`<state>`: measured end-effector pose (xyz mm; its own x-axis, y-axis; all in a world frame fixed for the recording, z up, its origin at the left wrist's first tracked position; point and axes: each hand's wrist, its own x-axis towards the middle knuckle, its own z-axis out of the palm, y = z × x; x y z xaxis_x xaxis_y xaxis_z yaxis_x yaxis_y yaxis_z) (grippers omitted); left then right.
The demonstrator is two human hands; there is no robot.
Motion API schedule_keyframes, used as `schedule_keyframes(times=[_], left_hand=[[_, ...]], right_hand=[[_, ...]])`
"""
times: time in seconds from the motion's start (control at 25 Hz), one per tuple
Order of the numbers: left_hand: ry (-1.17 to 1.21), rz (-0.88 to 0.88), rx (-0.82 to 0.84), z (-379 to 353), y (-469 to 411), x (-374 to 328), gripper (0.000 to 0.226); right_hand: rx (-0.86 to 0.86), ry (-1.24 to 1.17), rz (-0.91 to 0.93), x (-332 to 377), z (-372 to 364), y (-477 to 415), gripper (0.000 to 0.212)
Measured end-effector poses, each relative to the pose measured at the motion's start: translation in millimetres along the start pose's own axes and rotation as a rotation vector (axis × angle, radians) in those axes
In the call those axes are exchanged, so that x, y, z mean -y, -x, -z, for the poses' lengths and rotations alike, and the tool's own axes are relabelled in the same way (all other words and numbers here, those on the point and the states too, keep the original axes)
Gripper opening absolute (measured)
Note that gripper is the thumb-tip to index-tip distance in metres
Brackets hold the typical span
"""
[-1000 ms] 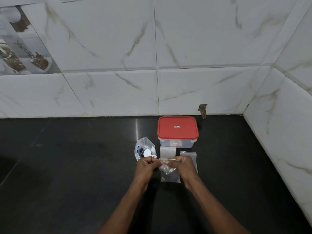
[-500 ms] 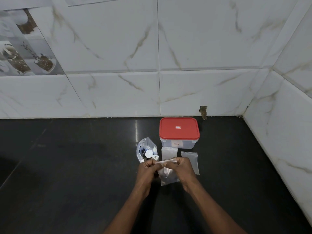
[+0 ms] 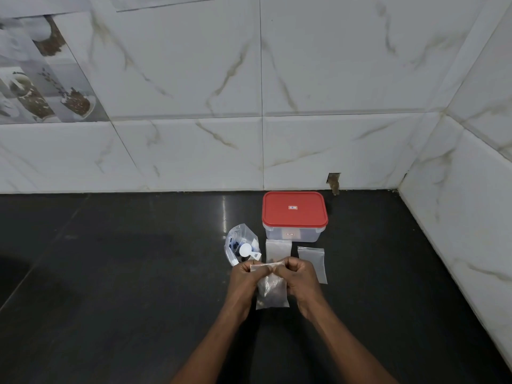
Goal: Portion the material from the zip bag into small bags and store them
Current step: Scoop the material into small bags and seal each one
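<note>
The small bag hangs above the black counter, pinched at its top edge by the left hand and the right hand. Behind them lie the zip bag with a white scoop, two flat bags and a red-lidded container.

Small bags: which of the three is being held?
The nearest small bag: the left hand and right hand pinch its top; the two others lie flat.

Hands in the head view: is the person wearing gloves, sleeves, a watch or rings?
No gloves: the left hand and right hand are bare. The left forearm and right forearm are uncovered to the frame's edge; no sleeve shows. No watch or band on either wrist. No ring visible, though the fingers are too small to be sure.
</note>
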<state>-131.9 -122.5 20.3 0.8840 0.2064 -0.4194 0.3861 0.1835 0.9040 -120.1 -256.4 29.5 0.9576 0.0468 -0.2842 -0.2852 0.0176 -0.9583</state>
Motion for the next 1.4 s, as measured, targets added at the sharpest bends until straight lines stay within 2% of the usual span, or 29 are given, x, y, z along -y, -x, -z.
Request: schedule_keyframes(times=[0.2,0.44,0.6,0.76,0.88,1.0,1.2,1.28,1.4], left_hand=[[-0.100,-0.005,0.010,3,1,-3,0.004],[-0.054,0.059,-0.007,7,-1,0,0.010],[-0.021,0.080,0.041,4,1,2,0.017],[-0.041,0.033,0.050,-1,2,2,0.004],[-0.088,-0.007,0.025,-2,0,4,0.017],[-0.085,0.005,0.018,2,-1,4,0.009],[0.030,-0.006,0.126,16,-4,8,0.020],[0.024,-0.016,0.096,18,-3,8,0.015],[0.080,-0.034,0.021,16,-5,7,0.013]], right_hand=[[0.013,-0.019,-0.058,-1,1,5,0.008],[-0.036,-0.113,-0.119,0,2,7,0.007],[-0.041,-0.022,-0.091,-5,0,1,0.010],[-0.052,0.133,-0.008,-11,-6,-2,0.015],[-0.048,0.172,0.047,-16,-8,-4,0.017],[-0.055,0.086,0.010,-18,-2,-8,0.014],[-0.047,-0.034,-0.026,-19,9,-12,0.010],[0.013,-0.062,-0.029,-22,11,-9,0.008],[0.165,0.021,-0.050,-34,17,1,0.019]])
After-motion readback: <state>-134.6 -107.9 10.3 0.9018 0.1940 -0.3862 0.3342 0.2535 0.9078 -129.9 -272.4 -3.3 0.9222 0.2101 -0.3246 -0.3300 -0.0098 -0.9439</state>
